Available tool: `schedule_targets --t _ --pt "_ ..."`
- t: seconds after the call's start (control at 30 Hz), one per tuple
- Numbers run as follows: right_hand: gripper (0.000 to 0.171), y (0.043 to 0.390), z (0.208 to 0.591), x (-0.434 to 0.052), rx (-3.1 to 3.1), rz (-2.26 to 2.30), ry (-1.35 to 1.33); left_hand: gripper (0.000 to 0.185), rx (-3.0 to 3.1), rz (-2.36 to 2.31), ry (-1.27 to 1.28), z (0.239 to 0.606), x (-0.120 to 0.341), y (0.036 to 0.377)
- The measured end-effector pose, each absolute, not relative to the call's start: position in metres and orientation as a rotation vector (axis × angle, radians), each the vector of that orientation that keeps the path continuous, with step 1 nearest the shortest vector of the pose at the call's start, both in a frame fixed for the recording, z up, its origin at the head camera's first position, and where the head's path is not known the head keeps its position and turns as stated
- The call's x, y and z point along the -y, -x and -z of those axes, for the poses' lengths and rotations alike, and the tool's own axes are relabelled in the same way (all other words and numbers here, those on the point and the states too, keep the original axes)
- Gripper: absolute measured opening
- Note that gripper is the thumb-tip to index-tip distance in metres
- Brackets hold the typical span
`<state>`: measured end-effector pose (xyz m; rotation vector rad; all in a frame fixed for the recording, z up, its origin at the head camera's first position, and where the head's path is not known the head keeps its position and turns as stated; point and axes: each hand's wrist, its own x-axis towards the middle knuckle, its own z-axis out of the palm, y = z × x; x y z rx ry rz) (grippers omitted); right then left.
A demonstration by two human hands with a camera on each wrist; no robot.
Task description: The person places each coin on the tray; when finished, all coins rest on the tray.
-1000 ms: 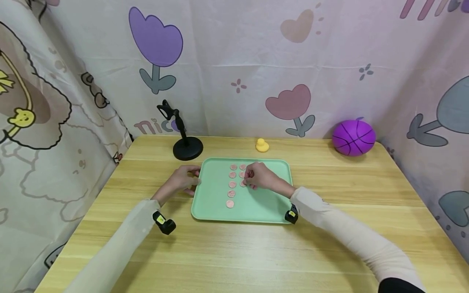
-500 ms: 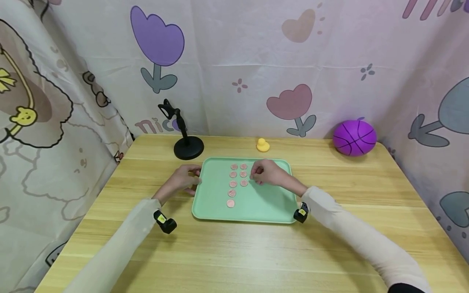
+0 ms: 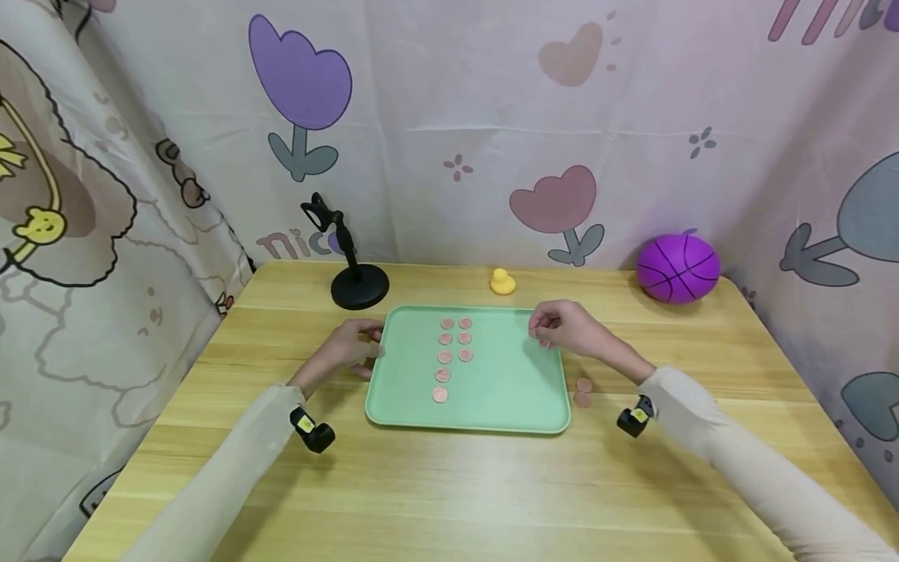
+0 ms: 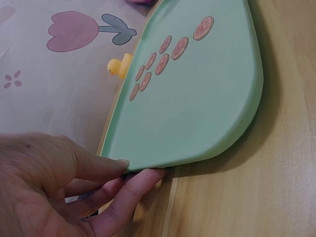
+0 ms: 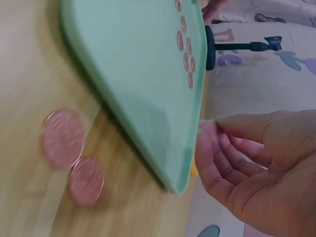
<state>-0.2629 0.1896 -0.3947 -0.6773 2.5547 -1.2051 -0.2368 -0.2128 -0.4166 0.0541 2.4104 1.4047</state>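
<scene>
A light green tray (image 3: pixel 506 390) lies on the table. On it copper-coloured coins form two columns, several in the left column (image 3: pixel 442 375) and 3 in the right column (image 3: pixel 465 338). My left hand (image 3: pixel 344 347) grips the tray's left edge; in the left wrist view its thumb (image 4: pixel 106 168) presses the rim from above, with fingers beneath. Over the tray's far right corner hovers my right hand (image 3: pixel 570 328), its fingers loosely curled, thumb and forefinger tips close together and no coin visible between them. Two more coins (image 5: pixel 63 139) lie on the table beside the tray's right edge, touching each other.
A black stand (image 3: pixel 360 286) with a round base is behind the tray's left corner. A yellow rubber duck (image 3: pixel 502 282) sits behind the tray, and a purple ball (image 3: pixel 677 269) with basketball lines rests at the back right. A patterned curtain (image 3: pixel 435 78) hangs behind the table.
My right hand has moved right from the right-hand coin column to the tray's far right corner, uncovering the column's coins and the two on the table. The left hand stays at the tray's edge.
</scene>
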Motion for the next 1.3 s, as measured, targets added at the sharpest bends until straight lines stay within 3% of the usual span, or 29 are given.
schedule_targets --t 0.4,0.83,1.07,1.3 --pt "0.007 0.242 0.392 -0.245 -2.58 1.116 0.813 0.056 -2.405 -1.402 -0.058 0.42 0.215 0.239" --pt "0.034 0.226 0.408 -0.274 -2.398 0.91 0.962 0.055 -2.406 -1.404 -0.064 0.419 0.214 0.24" --pt "0.021 0.228 0.428 -0.275 -2.398 1.01 1.059 0.055 -2.426 -1.374 -0.065 0.418 0.213 0.239" --pt "0.016 0.233 0.431 -0.279 -2.513 1.091 0.788 0.055 -2.433 -1.37 -0.058 0.419 0.214 0.24"
